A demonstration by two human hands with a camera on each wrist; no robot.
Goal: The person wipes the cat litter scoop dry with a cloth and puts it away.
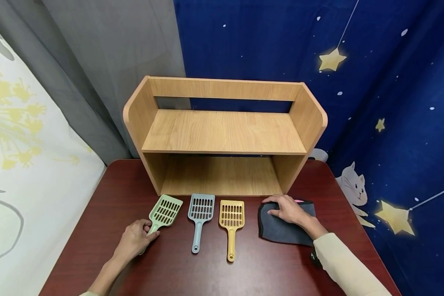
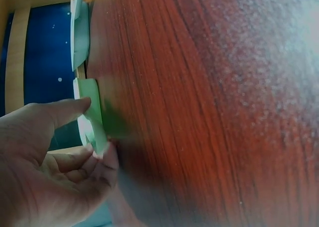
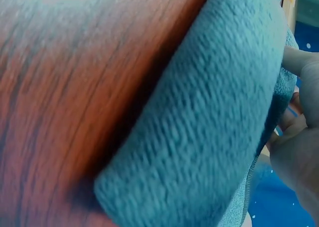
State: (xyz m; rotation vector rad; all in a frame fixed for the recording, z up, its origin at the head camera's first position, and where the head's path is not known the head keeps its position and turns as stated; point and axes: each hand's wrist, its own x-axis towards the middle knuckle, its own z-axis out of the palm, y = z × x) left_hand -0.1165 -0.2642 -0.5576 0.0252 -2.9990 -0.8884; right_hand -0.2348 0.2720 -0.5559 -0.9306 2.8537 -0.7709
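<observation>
My left hand [image 1: 135, 240] grips the handle of a pale green litter scoop [image 1: 163, 213], pinched between thumb and fingers. Its slotted head points away, toward the shelf. In the left wrist view, the thumb lies along one side of the green scoop [image 2: 94, 95] and curled fingers are at its end, low over the table. My right hand [image 1: 288, 209] rests on a folded dark grey cloth [image 1: 281, 232], fingers reaching to its far left edge and thumb apart from them. The right wrist view shows the plush surface of the grey cloth [image 3: 199, 112] beside that hand.
A light blue litter scoop [image 1: 197, 228] and a yellow litter scoop [image 1: 231, 234] lie between the hands. Behind them stands a two-tier wooden shelf [image 1: 222, 131] on the dark red table [image 1: 177, 275]. Grey and blue curtains [image 1: 244, 37] hang behind it.
</observation>
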